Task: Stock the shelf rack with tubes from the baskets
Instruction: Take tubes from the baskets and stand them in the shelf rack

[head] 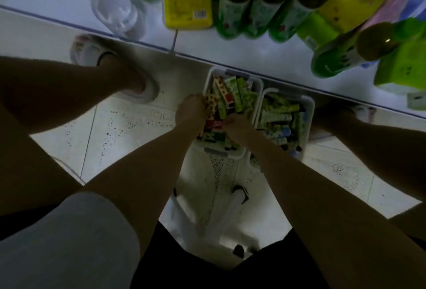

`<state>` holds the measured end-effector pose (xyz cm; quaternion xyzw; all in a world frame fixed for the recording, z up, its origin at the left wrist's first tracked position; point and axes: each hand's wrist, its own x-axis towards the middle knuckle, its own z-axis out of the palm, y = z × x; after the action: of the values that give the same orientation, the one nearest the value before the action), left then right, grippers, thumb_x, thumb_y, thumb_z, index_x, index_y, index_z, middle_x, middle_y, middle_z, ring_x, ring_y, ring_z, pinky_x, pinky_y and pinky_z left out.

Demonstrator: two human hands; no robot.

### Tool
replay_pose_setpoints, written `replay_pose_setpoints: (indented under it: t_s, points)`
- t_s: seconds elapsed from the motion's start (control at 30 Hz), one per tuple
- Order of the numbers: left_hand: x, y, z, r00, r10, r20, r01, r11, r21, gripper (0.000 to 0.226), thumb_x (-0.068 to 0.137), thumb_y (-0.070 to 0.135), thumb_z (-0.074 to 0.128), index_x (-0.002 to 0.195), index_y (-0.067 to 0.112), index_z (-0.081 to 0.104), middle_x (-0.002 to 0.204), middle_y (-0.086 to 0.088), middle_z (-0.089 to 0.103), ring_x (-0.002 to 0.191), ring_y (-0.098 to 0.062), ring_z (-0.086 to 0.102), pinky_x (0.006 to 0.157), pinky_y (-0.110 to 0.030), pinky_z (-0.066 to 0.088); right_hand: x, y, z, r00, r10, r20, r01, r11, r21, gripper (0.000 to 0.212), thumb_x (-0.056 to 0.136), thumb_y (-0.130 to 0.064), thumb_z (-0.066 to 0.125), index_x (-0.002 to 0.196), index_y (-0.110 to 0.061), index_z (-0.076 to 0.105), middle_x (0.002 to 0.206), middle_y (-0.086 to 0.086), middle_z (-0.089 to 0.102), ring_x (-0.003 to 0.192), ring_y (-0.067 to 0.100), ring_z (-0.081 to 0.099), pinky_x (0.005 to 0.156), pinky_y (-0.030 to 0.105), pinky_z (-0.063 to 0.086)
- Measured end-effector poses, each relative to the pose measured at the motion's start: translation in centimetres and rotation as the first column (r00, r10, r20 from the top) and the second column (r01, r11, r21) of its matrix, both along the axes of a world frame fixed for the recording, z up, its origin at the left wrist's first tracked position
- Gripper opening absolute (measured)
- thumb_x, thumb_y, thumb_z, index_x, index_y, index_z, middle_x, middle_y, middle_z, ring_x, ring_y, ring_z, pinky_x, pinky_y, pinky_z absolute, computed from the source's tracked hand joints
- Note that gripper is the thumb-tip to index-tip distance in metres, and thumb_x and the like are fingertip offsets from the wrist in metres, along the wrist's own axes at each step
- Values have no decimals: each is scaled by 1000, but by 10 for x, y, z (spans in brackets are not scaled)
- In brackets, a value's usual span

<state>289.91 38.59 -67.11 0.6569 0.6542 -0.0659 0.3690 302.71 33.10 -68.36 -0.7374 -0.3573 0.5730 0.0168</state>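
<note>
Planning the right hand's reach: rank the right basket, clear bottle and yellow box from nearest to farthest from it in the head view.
From the right hand, which is in the left basket:
1. Right basket, just beside it on the floor.
2. Yellow box, up on the shelf.
3. Clear bottle, farther left on the shelf.

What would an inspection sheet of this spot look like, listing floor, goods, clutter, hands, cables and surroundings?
Surface: pale speckled tiled floor, dimly lit.
Job's things: two white plastic baskets side by side on the floor; the left basket holds green and red-patterned tubes, the right basket mostly green tubes.
Clutter: nothing seen.
Hands: left hand and right hand both reach into the left basket among the tubes; whether either grips one cannot be told.
Cables: nothing seen.
Surroundings: white shelf above the baskets carrying dark bottles with green labels, a yellow packet and a clear plastic bottle; the person's feet in light slippers.
</note>
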Motion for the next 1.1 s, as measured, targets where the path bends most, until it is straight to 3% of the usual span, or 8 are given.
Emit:
replay_pose_setpoints:
  t_s: [0.13, 0.4, 0.5, 0.63, 0.73, 0.8, 0.93, 1.1]
  points:
    - [1, -5, -7, 997, 72, -34, -72, 997, 2, 20, 95, 15, 51, 104, 8, 68, 100, -11, 66, 86, -25, 64, 71, -34, 52, -11, 4, -10, 999, -16, -38, 15, 1000, -21, 22, 96, -16, 52, 75, -23, 52, 87, 6, 56, 80, 21, 53, 80, 37, 50]
    - [-17, -39, -19, 964, -193, -184, 206, 977, 52, 30, 94, 22, 57, 122, 12, 55, 110, -12, 50, 97, -29, 53, 73, -35, 50, -38, 20, -17, 887, -414, -203, 401, 910, -107, 21, 100, -17, 48, 110, -1, 59, 109, 20, 66, 91, 33, 66, 80, 44, 58]
    - [-27, -40, -19, 933, -293, -208, 301, 953, 10, 50, 93, 23, 60, 139, 25, 42, 119, -13, 44, 104, -30, 50, 77, -39, 53, -43, 26, -17, 907, -400, -135, 396, 917, -56, 28, 99, -17, 52, 121, -1, 59, 118, 20, 64, 105, 35, 63, 92, 51, 53]
    - [-27, -26, -15, 933, -324, -156, 334, 942, 40, 40, 92, 22, 58, 131, 16, 50, 121, -15, 43, 107, -31, 48, 80, -43, 54, -39, 19, -13, 916, -372, -152, 374, 927, -12, 34, 98, -13, 52, 131, -5, 53, 124, 17, 61, 114, 33, 59, 97, 49, 50]
    - [-18, -10, -13, 954, -270, -128, 278, 959, 55, 31, 91, 23, 58, 119, 10, 55, 117, -14, 45, 105, -30, 48, 77, -42, 53, -28, 3, -13, 909, -387, -158, 396, 918, 31, 33, 99, -8, 46, 132, -4, 48, 117, 16, 61, 104, 31, 60, 91, 45, 52]
    - [-11, 1, -11, 960, -262, -101, 270, 959, 86, 32, 90, 25, 60, 117, 9, 56, 116, -15, 46, 105, -31, 48, 76, -42, 53, -14, -12, -13, 901, -425, -83, 428, 904, 18, 29, 99, -10, 46, 127, -3, 51, 100, 15, 61, 82, 28, 59, 72, 38, 53]
    - [-1, 12, -11, 907, -404, -118, 419, 893, 167, 44, 89, 35, 61, 127, 12, 55, 118, -16, 48, 109, -33, 45, 81, -41, 48, 14, -40, -9, 855, -506, -112, 499, 862, -91, 19, 101, -15, 48, 119, -13, 52, 93, 9, 61, 71, 23, 64, 50, 29, 57]
    - [7, 3, -27, 807, -560, -187, 589, 787, 183, 51, 89, 35, 60, 135, 15, 48, 136, -11, 42, 121, -31, 38, 98, -46, 38, 19, -37, -5, 874, -464, -144, 451, 886, -112, 15, 100, -17, 51, 115, -18, 53, 88, 8, 62, 64, 21, 62, 55, 32, 57]
